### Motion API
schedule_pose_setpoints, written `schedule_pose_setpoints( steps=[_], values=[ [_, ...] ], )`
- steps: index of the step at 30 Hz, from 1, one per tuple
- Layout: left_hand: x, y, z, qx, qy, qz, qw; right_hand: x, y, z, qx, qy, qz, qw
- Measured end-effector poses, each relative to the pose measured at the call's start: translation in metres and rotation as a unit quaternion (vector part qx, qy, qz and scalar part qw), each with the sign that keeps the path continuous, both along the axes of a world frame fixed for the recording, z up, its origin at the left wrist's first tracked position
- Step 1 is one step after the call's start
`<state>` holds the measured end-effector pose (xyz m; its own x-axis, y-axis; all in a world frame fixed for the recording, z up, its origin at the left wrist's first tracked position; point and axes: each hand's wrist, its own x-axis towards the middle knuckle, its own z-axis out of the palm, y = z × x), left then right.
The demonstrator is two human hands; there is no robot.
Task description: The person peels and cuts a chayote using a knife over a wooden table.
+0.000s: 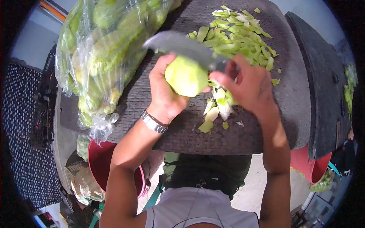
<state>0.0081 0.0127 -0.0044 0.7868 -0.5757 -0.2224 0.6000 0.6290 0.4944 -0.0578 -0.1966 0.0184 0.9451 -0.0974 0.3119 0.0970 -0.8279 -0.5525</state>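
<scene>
- left hand (166, 91) is cradling a pale green fruit (186, 77)
- right hand (249, 85) is gripping a knife (186, 45), blade's looking super blurry
- peelings (243, 40) are littering the dark tabletop (182, 141)
- stuffed plastic bag (108, 53) is sitting there too

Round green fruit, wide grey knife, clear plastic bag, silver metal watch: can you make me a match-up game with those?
1. Round green fruit
2. Wide grey knife
3. Clear plastic bag
4. Silver metal watch

A. In the right hand
B. On the left of the dark textured table
C. Around the left wrist
D. In the left hand

Pairs: 1-D, 2-A, 3-B, 4-C
</scene>
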Motion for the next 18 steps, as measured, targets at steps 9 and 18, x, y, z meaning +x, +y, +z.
schedule_pose_setpoints(
  steps=[9,18],
  values=[
    [-0.004,-0.006,0.010,0.087,-0.064,-0.043,0.993,0.002,-0.010,0.004,-0.040,-0.025,-0.071,0.996],
    [-0.015,-0.014,0.015,0.137,-0.259,-0.124,0.948,-0.003,-0.007,0.006,-0.095,0.023,-0.080,0.992]
  ],
)
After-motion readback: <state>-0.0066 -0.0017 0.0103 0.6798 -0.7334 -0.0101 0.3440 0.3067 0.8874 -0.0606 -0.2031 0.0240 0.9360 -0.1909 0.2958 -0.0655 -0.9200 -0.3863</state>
